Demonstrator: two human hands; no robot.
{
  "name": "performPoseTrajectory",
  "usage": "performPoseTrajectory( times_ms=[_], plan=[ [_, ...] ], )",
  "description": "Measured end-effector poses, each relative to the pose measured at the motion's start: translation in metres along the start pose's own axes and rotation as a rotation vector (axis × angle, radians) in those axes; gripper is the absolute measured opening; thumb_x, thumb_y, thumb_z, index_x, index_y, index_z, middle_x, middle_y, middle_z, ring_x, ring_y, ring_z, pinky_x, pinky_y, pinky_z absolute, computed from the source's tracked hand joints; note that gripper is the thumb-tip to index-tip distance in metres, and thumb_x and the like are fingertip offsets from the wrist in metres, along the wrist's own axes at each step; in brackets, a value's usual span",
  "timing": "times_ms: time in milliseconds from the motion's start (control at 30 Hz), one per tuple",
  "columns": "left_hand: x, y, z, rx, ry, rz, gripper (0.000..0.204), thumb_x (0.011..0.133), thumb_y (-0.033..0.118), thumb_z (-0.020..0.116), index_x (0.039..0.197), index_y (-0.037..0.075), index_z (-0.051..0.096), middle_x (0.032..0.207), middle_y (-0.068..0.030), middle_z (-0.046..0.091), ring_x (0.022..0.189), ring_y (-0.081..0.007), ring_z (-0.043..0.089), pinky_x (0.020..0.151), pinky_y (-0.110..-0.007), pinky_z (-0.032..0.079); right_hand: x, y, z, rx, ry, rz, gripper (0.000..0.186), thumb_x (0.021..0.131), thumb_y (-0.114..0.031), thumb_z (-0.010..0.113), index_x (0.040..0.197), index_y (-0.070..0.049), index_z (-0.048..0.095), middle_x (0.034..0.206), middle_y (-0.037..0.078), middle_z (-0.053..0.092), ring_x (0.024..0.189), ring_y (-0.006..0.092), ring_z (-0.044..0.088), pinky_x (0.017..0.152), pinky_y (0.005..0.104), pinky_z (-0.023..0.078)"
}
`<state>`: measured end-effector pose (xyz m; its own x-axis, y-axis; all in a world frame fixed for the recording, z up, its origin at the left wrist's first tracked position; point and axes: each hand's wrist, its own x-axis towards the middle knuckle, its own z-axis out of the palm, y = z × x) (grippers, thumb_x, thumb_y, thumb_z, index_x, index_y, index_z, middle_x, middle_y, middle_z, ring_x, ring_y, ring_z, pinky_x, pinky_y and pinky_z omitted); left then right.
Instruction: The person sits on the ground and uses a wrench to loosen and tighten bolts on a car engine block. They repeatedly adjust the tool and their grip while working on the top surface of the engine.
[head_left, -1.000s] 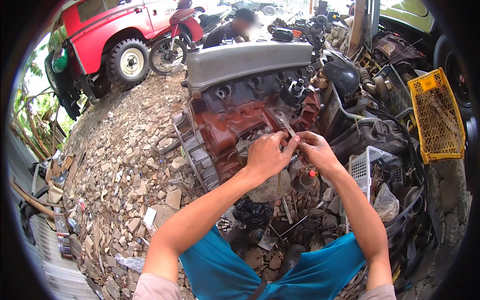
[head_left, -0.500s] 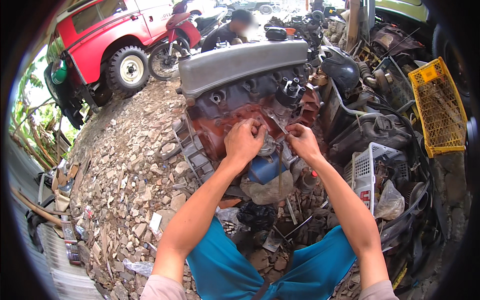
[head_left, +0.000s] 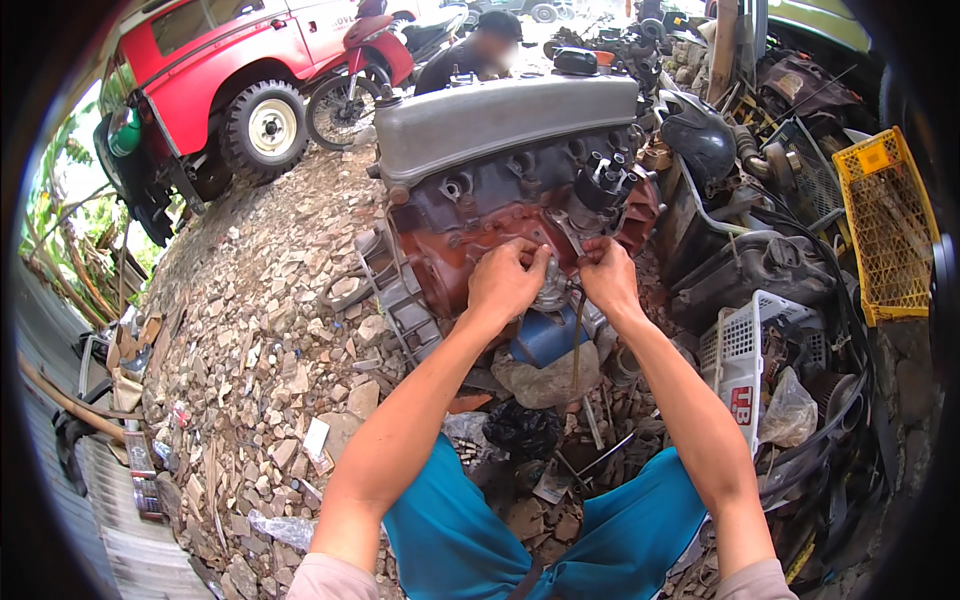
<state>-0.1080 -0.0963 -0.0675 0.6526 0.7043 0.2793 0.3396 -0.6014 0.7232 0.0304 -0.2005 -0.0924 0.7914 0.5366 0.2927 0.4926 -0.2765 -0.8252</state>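
Nearest: teal trousers (head_left: 440, 530), legs apart. Next: blue cylinder (head_left: 546, 337), low between the forearms (head_left: 420, 400); left hand (head_left: 504, 278), fingertips drawn together (grip on anything, cannot tell); right hand (head_left: 609, 278), fingertips bunched at a flat metal piece (head_left: 572, 236), hold likewise uncertain. Directly beyond: rust-red engine (head_left: 490, 222), grey cover (head_left: 505, 122) on top. Farther: red motorcycle (head_left: 382, 52), red-and-white vehicle (head_left: 225, 72).

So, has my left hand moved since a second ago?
Yes. Judged against the engine, your left hand has shifted to the left and slightly upward in the picture.
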Motion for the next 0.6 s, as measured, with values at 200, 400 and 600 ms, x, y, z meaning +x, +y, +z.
performPoseTrajectory(
  times_ms=[200,400,600],
  plan=[
    [0.000,-0.001,0.001,0.029,0.009,0.038,0.041,0.093,0.044,0.062,0.106,0.006,0.074,0.096,-0.0135,0.075,0.091,-0.0311,0.072,0.081,-0.040,0.054,0.004,0.000,0.008,-0.006,-0.008,0.014,0.031,0.083,-0.009,0.061,0.110,0.005,0.066,0.102,0.027,0.070,0.103,0.0401,0.068,0.091,0.0430,0.052],
    [0.000,0.000,0.004,-0.071,0.053,0.108,0.037,0.094,0.038,0.064,0.106,0.004,0.073,0.091,-0.0128,0.075,0.083,-0.0251,0.071,0.076,-0.037,0.054,0.018,0.012,0.006,0.155,-0.087,0.074,0.037,0.084,-0.008,0.060,0.119,0.006,0.064,0.100,0.022,0.072,0.096,0.0325,0.071,0.084,0.0389,0.054],
    [-0.009,0.017,-0.012,-0.274,0.053,0.073,0.039,0.095,0.039,0.064,0.103,0.002,0.074,0.083,-0.0125,0.074,0.076,-0.0242,0.070,0.070,-0.036,0.053,-0.026,-0.057,0.000,0.811,-0.242,0.227,0.042,0.093,0.000,0.051,0.134,0.007,0.053,0.101,0.009,0.067,0.079,0.0146,0.063,0.069,0.0284,0.052]
  ],
)
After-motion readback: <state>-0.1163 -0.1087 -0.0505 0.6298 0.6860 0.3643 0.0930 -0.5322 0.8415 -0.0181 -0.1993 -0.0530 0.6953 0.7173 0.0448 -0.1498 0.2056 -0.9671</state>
